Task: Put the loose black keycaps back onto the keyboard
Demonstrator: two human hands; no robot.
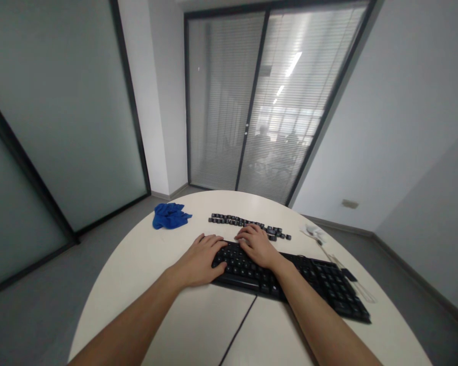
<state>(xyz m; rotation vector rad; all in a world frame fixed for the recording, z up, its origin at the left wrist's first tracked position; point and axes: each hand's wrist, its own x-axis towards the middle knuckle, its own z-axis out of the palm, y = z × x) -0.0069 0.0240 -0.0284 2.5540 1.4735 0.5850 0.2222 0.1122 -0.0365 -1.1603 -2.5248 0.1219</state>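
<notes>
A black keyboard [320,284] lies across the round white table [137,264]. My left hand [198,262] rests on the keyboard's left end with its fingers stretched flat over the keys. My right hand [257,246] lies palm down on the keyboard's upper middle, fingers spread and reaching toward the far edge. Just beyond the hands a row of loose black keycaps [236,221] lies on the table. Neither hand holds anything that I can see.
A crumpled blue cloth [170,215] lies at the table's far left. Small white and clear items with a thin cable [320,236] sit at the far right. A seam [238,328] runs down the tabletop. Glass partitions and a blinded sliding door stand behind.
</notes>
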